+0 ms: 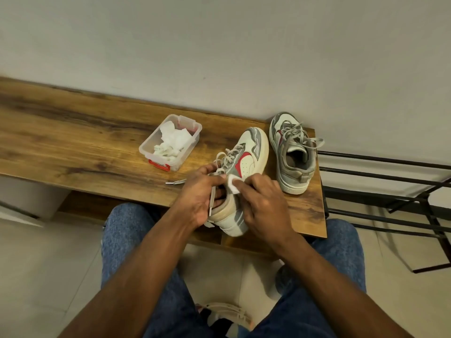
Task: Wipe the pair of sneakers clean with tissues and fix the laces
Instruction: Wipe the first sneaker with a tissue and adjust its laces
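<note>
Sneaker (tilted on the counter) sits gripped in the left hand; right hand pinches a tissue against its side.

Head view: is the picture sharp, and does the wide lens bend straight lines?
Head view: the bench edge curves, so the wide lens bends lines; light is soft and even, without glare; the left hand, right hand and the held sneaker look slightly soft; the tissue box is clear.
</note>
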